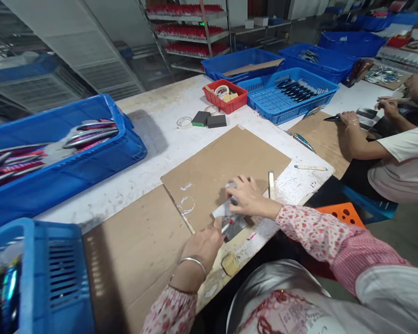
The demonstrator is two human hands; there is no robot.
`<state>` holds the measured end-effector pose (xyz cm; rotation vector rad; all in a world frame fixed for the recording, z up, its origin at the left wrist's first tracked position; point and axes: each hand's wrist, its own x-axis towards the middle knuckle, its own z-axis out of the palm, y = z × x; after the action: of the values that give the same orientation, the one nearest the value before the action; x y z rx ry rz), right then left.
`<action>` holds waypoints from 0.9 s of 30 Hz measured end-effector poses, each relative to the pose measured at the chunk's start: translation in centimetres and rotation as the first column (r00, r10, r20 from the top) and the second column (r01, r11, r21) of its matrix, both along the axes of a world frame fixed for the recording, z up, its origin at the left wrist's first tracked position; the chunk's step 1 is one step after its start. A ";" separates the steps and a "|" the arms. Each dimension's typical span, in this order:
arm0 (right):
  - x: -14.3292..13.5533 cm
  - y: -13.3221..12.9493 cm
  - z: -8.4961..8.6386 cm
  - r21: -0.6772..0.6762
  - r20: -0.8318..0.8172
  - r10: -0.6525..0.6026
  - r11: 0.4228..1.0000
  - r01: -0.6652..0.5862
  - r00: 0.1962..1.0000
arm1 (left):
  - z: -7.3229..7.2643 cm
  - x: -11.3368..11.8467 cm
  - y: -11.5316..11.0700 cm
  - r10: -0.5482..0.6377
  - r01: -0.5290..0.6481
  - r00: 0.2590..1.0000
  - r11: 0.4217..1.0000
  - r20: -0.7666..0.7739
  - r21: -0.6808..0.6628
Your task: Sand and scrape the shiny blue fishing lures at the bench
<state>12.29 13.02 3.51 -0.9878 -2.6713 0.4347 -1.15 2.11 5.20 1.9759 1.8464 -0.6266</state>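
Note:
My left hand [205,243] has its fingers closed at the end of a silver fishing lure [225,224] with a red spot. The lure lies against a dark grey block [237,228] near the table's front edge. My right hand [245,195] is curled just above, its fingers bent round something greyish that I cannot make out. Between both hands a whitish strip [220,211] shows, partly covered. Beneath them is a brown cardboard sheet [226,157]. A worn yellow sponge block [230,263] sits beside my left wrist.
Blue crates with lures stand at left [125,144] and near left [64,260]. A blue basket [264,104] and a red basket [235,103] are at the back, by dark sanding blocks [216,121] and a tape roll [184,122]. A co-worker's hand [350,119] works at right.

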 end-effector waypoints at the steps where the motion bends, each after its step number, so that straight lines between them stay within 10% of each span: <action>1: -0.2 -0.1 0.0 0.021 -0.006 -0.004 1.000 0.005 1.000 | 0.1 0.0 0.0 0.013 -0.013 1.000 1.000 0.003 -0.007; 27: 0.9 0.8 -1.5 -0.073 -0.098 0.028 0.997 -0.035 0.995 | -0.5 -0.5 0.0 0.043 -0.043 0.997 0.999 0.058 -0.002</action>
<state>13.15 13.78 1.97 -0.9215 -2.6043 0.5776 -1.65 2.13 4.72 1.9282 1.8486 -0.5519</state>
